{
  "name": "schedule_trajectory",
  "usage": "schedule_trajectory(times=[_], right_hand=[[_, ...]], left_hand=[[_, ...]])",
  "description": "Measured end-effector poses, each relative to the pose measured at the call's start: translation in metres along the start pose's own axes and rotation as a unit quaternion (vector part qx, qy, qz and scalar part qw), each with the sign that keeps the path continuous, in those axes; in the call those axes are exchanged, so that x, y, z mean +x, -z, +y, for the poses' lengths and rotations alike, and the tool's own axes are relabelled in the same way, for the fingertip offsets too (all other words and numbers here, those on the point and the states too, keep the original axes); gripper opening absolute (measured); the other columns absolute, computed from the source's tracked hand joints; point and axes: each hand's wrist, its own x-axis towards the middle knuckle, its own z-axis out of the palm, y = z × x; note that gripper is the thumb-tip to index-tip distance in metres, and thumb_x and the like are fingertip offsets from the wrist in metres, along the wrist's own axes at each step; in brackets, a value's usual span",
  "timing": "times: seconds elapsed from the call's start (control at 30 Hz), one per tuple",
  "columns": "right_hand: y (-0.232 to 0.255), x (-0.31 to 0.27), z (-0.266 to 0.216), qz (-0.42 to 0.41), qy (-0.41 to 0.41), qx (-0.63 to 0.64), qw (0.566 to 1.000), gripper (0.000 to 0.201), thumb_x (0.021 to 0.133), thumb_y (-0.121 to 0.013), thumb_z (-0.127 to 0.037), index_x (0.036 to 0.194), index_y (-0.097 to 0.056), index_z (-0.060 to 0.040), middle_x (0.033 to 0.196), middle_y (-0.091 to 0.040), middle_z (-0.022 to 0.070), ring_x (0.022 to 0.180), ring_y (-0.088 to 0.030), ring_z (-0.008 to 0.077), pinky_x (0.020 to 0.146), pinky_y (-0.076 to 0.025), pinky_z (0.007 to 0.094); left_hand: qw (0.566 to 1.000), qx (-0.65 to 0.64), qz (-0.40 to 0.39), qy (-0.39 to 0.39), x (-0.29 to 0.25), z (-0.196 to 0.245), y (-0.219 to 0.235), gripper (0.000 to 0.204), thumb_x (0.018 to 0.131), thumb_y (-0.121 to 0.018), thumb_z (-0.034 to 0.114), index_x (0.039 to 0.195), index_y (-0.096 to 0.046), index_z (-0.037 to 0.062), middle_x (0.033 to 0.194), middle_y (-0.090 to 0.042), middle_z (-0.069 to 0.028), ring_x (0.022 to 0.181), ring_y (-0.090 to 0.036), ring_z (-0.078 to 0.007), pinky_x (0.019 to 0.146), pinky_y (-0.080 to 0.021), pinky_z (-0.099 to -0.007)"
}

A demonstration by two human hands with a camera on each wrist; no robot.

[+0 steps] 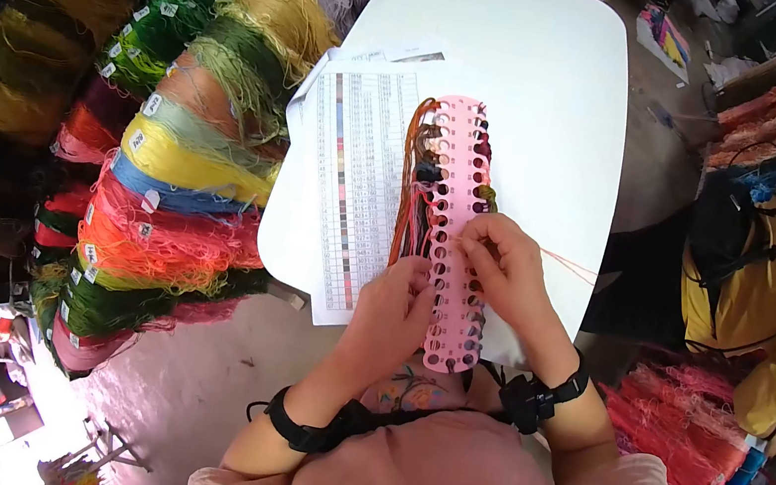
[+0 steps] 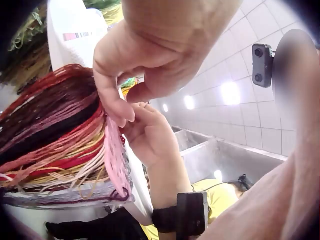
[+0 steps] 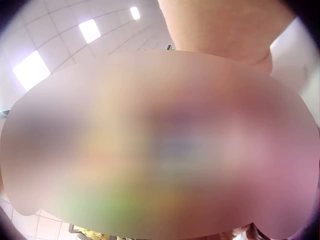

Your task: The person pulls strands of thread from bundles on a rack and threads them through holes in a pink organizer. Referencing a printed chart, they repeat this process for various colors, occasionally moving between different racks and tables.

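A long pink thread card with holes down both edges lies over the white table's near end. Skeins of embroidery floss in rust, black, pink and red are looped through its left holes. My left hand grips the card's left edge around mid-length, fingers curled. My right hand pinches a pale pink thread at the card, and its strands trail out to the right. In the left wrist view, the fingertips of the left hand and the right hand meet at the card edge.
A printed colour chart lies left of the card on the white table. Labelled hanks of yarn hang along the left. More reddish yarn and a person in yellow are at the right. The right wrist view is mostly blurred.
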Motion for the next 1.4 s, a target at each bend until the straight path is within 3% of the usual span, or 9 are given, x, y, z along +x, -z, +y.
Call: schedule_trajectory(times=[0.13,0.23,0.33,0.43,0.53,0.77,1.0,1.27,1.4], right_hand=[[0.000,-0.001,0.001,-0.011,0.001,0.038,0.999,0.002,0.079,-0.049,0.003,0.078,-0.050,0.0008,0.074,-0.049,0.0040,0.061,-0.046,0.0091,0.054,-0.039,0.0214],[0.003,-0.003,-0.001,-0.023,0.000,0.044,0.999,0.003,0.079,-0.049,0.003,0.078,-0.049,0.0010,0.073,-0.048,0.0044,0.061,-0.046,0.0102,0.055,-0.039,0.0226],[0.003,-0.001,-0.001,-0.017,0.024,0.025,0.999,0.002,0.079,-0.049,0.003,0.078,-0.049,0.0009,0.073,-0.048,0.0051,0.061,-0.046,0.0109,0.055,-0.038,0.0234],[0.007,-0.002,0.000,-0.012,0.034,0.015,0.999,0.001,0.078,-0.051,0.001,0.078,-0.050,0.0007,0.072,-0.048,0.0060,0.060,-0.046,0.0119,0.054,-0.038,0.0238],[0.013,-0.003,-0.001,-0.002,0.015,0.016,1.000,0.001,0.078,-0.051,0.000,0.079,-0.051,0.0007,0.073,-0.048,0.0068,0.060,-0.046,0.0132,0.054,-0.038,0.0244],[0.017,0.004,-0.004,-0.014,0.022,-0.003,1.000,0.004,0.077,-0.053,-0.003,0.080,-0.053,0.0004,0.071,-0.049,0.0085,0.060,-0.048,0.0172,0.054,-0.038,0.0261],[0.012,0.013,-0.003,-0.027,0.048,-0.055,0.997,0.005,0.073,-0.053,-0.001,0.077,-0.052,0.0002,0.072,-0.049,0.0111,0.063,-0.050,0.0234,0.056,-0.040,0.0307],[0.011,0.015,-0.006,-0.053,0.029,-0.070,0.996,0.003,0.075,-0.051,0.000,0.078,-0.051,0.0009,0.075,-0.049,0.0108,0.063,-0.051,0.0214,0.055,-0.041,0.0285],[0.007,0.009,-0.007,-0.026,0.030,-0.069,0.997,0.004,0.078,-0.050,-0.001,0.081,-0.050,0.0007,0.073,-0.049,0.0096,0.060,-0.050,0.0180,0.053,-0.041,0.0272]], left_hand=[[1.000,0.026,-0.009,0.008,-0.001,0.001,0.001,0.016,0.079,-0.051,0.002,0.093,-0.050,-0.0048,0.069,-0.055,-0.0143,0.056,-0.059,-0.0207,0.049,-0.045,-0.0286],[0.993,0.102,0.031,-0.052,0.001,-0.003,0.000,0.013,0.078,-0.051,0.003,0.090,-0.052,-0.0040,0.069,-0.055,-0.0147,0.056,-0.058,-0.0224,0.049,-0.045,-0.0293],[0.994,0.109,0.006,-0.027,0.001,-0.009,0.003,0.015,0.078,-0.051,0.003,0.091,-0.053,-0.0037,0.070,-0.056,-0.0160,0.054,-0.058,-0.0241,0.049,-0.044,-0.0301],[0.999,0.026,-0.041,0.001,0.003,-0.007,-0.001,0.015,0.080,-0.049,0.004,0.093,-0.053,-0.0043,0.068,-0.056,-0.0126,0.052,-0.057,-0.0199,0.047,-0.043,-0.0283],[0.990,-0.021,-0.091,0.108,0.007,0.017,0.002,0.021,0.086,-0.043,0.006,0.103,-0.051,-0.0030,0.073,-0.058,-0.0072,0.058,-0.057,-0.0097,0.049,-0.045,-0.0192],[0.976,-0.145,-0.099,0.132,0.035,0.010,0.000,0.024,0.088,-0.041,0.009,0.108,-0.049,-0.0026,0.071,-0.056,-0.0038,0.054,-0.055,-0.0087,0.045,-0.041,-0.0170],[0.967,-0.197,-0.070,0.147,0.045,0.002,0.003,0.022,0.087,-0.043,0.009,0.105,-0.049,-0.0025,0.068,-0.055,-0.0039,0.050,-0.054,-0.0093,0.041,-0.038,-0.0174],[0.965,-0.206,-0.073,0.144,0.049,-0.002,-0.001,0.020,0.086,-0.046,0.009,0.101,-0.049,-0.0037,0.067,-0.055,-0.0038,0.048,-0.052,-0.0077,0.041,-0.038,-0.0170],[0.974,-0.202,0.016,0.102,0.037,-0.001,-0.001,0.016,0.086,-0.046,0.007,0.097,-0.050,-0.0029,0.068,-0.055,-0.0047,0.044,-0.048,-0.0072,0.039,-0.034,-0.0171]])
